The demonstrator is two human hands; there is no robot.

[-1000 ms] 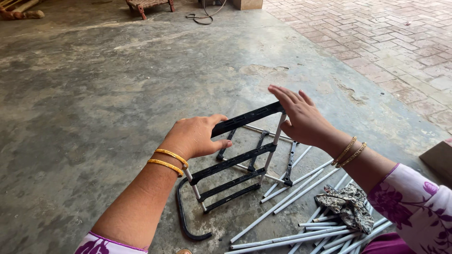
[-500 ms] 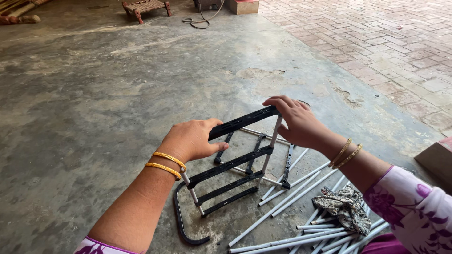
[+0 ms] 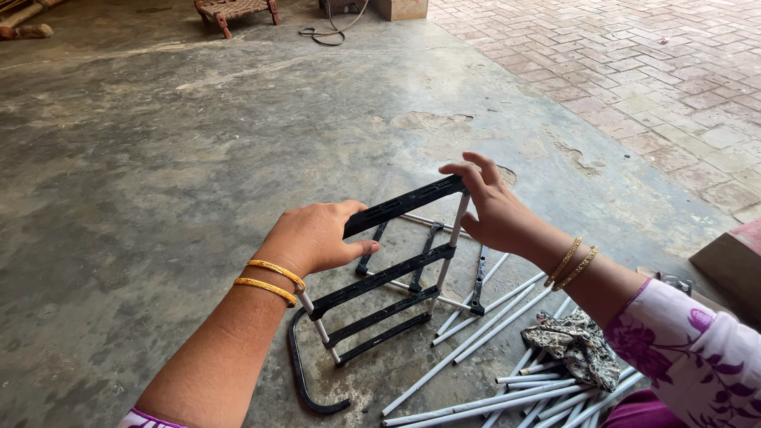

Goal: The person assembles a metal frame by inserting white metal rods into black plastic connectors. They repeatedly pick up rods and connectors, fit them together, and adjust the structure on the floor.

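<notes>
Mid-frame, our left hand (image 3: 317, 238) closes on the black top bar (image 3: 404, 204) of the rack (image 3: 380, 305). Our right hand (image 3: 487, 208) curls round its far end — thumb beside the white post (image 3: 448, 250).

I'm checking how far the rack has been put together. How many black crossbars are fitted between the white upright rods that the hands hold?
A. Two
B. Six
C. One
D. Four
D: four black crossbars sit one above another between the white rods, the top one gripped by the left hand and right hand.
</notes>
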